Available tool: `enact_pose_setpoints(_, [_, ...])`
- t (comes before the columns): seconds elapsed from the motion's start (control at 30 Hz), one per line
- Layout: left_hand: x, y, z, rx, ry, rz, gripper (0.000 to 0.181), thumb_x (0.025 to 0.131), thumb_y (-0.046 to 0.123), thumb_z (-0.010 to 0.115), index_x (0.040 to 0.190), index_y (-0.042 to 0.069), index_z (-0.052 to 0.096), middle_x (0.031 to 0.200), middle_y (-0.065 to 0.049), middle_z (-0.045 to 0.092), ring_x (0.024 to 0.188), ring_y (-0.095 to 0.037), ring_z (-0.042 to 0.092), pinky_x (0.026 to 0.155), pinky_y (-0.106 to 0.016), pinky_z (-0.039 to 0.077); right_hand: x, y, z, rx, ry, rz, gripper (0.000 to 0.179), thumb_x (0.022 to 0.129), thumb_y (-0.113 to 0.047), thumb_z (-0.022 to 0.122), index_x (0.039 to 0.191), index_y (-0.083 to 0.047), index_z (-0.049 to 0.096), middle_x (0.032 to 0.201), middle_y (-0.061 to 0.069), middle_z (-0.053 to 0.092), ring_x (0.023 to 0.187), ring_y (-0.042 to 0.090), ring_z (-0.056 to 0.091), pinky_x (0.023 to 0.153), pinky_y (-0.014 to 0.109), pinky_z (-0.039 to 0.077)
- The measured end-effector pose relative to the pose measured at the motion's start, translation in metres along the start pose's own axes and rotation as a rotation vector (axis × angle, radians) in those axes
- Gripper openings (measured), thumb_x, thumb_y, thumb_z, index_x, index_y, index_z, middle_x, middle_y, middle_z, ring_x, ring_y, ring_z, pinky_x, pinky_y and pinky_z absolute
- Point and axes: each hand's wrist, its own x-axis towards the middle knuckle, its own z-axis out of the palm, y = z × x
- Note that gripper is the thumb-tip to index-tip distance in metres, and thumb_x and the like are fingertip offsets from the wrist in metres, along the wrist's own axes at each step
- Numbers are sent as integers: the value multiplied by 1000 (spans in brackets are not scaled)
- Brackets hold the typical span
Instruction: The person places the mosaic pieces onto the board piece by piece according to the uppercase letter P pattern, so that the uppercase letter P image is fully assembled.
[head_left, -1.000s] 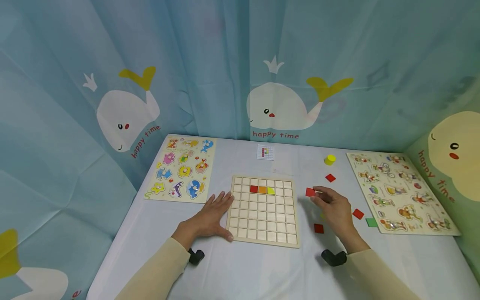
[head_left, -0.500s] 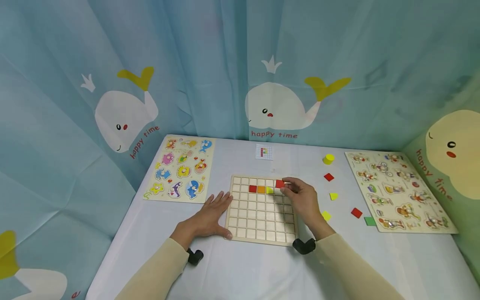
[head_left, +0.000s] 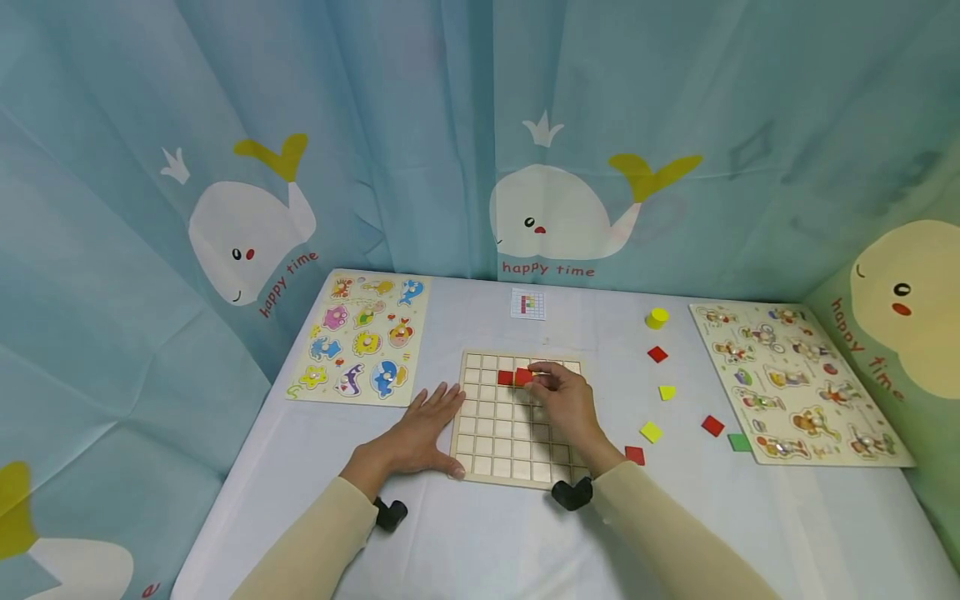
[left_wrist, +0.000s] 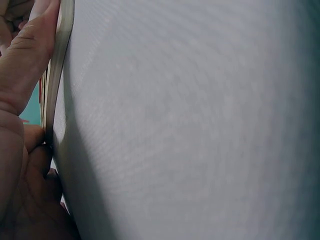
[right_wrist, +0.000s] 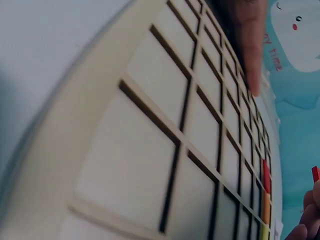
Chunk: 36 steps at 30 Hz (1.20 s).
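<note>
One red tile, pinched in the R hand, has shifted left over the far part of the grid board, so placing's prob in progress, w/ L hand flat, fingers spread, at its left edge & orange tile + yellow tile hidden in head view.

White-covered table: grid board lies on it. Sea-animal puzzle left of board; printed card beyond; yellow cylinder, loose tiles, second puzzle right.
</note>
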Motion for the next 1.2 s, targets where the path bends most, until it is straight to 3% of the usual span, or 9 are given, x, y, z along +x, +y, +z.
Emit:
enact_pose_setpoints(0.17, [1, 0, 0, -1, 0, 0, 126, 74, 53, 92, 169, 10, 21, 178, -5, 13, 166, -25, 3, 136, -46, -2, 1, 4, 11, -48, -19, -26, 26, 96, -6, 76, 121, -7, 76, 98, 12, 79, 78, 20, 73, 60, 19, 52])
enact_pose_setpoints(0.43, [1, -2, 1, -1, -3, -4, 127, 74, 54, 92, 170, 11, 21, 178, -4, 14, 166, -25, 2, 136, -46, -2, 0, 6, 22, -137, -52, -33, 28, 93, -9, 79, 121, -8, 77, 98, 9, 77, 86, 21, 68, 72, 28, 55])
enact_pose_setpoints(0.6, [2, -3, 2, -11, -1, -11, 127, 74, 55, 91, 170, 11, 21, 178, -4, 14, 166, -24, 2, 136, -46, -2, -1, 6, 26, -179, -64, -44, 28, 92, -9, 80, 120, -8, 77, 97, 7, 75, 82, 18, 64, 69, 28, 53])
enact_pose_setpoints(0.8, [1, -3, 2, -12, 0, -13, 126, 74, 56, 91, 170, 13, 21, 178, -2, 13, 166, -23, 2, 136, -45, -3, -1, 5, 30, -191, -87, -35, 26, 94, -9, 78, 119, -9, 77, 97, 5, 75, 79, 16, 63, 64, 26, 51])
enact_pose_setpoints(1.2, [0, -1, 0, -24, -7, -11, 127, 74, 55, 91, 170, 12, 20, 178, -4, 13, 166, -23, 1, 136, -45, -4, -1, 3, 32, -227, -99, -47, 26, 93, -9, 79, 119, -5, 78, 96, 4, 75, 84, 16, 66, 69, 29, 53])
